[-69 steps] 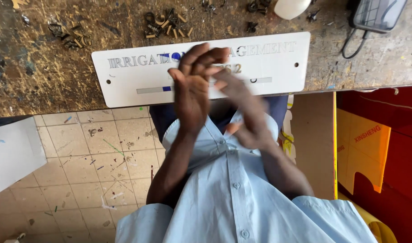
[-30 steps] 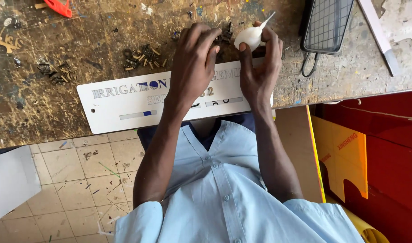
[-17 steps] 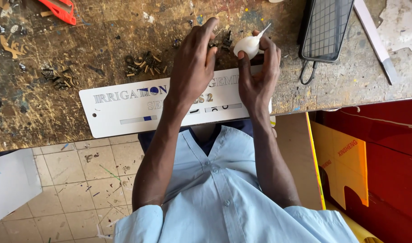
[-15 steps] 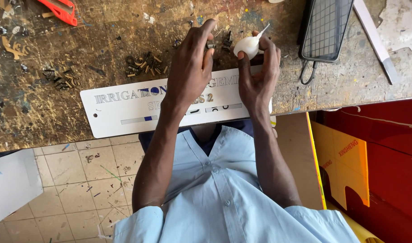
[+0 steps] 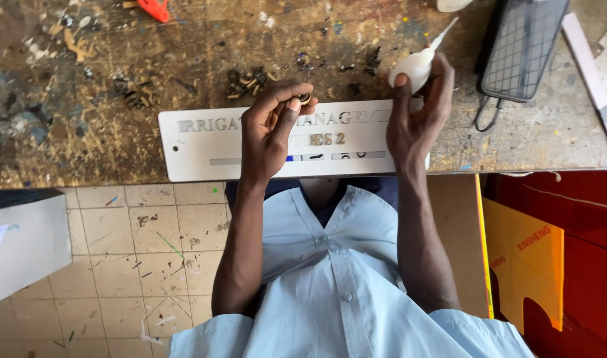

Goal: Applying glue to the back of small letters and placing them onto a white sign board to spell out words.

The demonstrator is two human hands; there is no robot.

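Nearest is the white sign (image 5: 204, 149), lying flat along the bench (image 5: 85, 86) edge, long axis left to right, so both hands can work over it. The left hand (image 5: 267, 132) pinches a tiny dark piece (image 5: 304, 99), maybe a cut letter, just above the sign's top edge. The right hand (image 5: 416, 122) wraps a small white glue bottle (image 5: 415, 66) beyond the sign's right end, nozzle pointing up and away, clear of the sign.
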